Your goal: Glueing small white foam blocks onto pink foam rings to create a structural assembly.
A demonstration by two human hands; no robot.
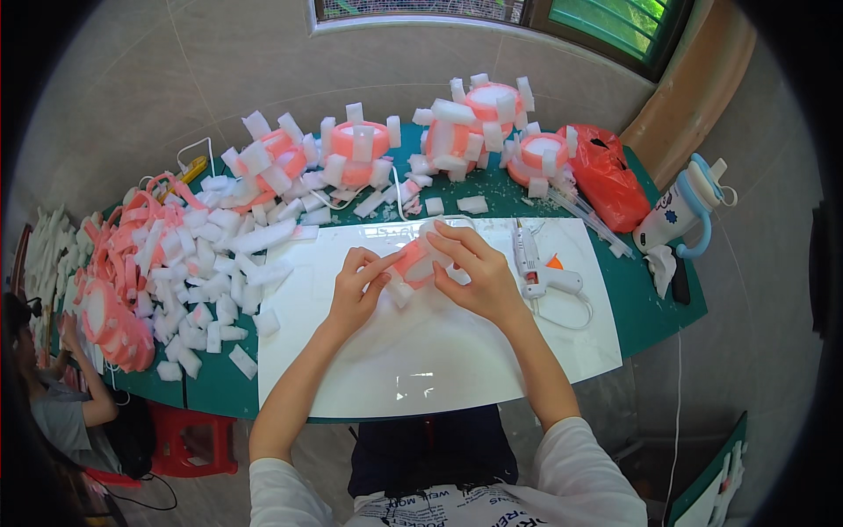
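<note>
Your green desk is the largest thing here, with one other person beyond its left end and one red stool by its near-left edge. One white board lies along the desk's near edge, its glossy surface bare in front of you. Loose white foam blocks, too many to count, crowd in from the left and cover the board's far-left corner. Farther out, toward the desk's left end, sits one heap of pink foam strips. Along the far edge you have at least five pink-and-white foam assemblies, some stacked and overlapping. One red plastic bag slumps near the far-right corner, and one bottle with a blue handle stands by the right edge.

Over the middle of the board, your right hand grips one pink-and-white foam piece between thumb and fingers, while your left hand pinches its left side. One glue gun lies near the board's right edge, its cord looped beside it. Several clear sticks lie between board and bag. Smallest, one crumpled tissue sits just below the bottle.
</note>
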